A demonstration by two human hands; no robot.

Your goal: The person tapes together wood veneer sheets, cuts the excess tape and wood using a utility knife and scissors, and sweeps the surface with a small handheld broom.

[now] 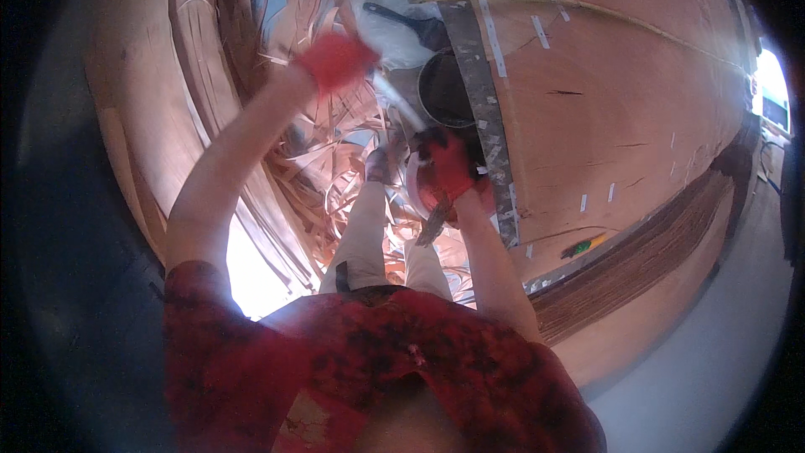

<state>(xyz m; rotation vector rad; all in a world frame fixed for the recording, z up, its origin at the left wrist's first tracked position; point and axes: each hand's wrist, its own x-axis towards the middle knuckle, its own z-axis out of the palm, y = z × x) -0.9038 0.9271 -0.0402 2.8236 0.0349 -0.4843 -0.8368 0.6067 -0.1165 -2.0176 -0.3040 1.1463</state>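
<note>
Fingers of the gloved right hand (449,169) curl around a roll of tape (432,193) beside the veneer sheet's (604,109) edge. The gloved left hand (338,60), raised over scrap strips (310,176), pinches the tape's (394,99) free end near a dark bucket (444,88).

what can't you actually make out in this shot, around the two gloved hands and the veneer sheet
- Head view: what the right hand grips; a dull strip sticks out below the glove, too blurred to name.
- White strip from the left hand: motion blur hides its kind and the grip.
- Dark bucket: contents in shadow.
- Veneer sheet: far end lost in window glare.
- Floor under the scrap strips: covered.
</note>
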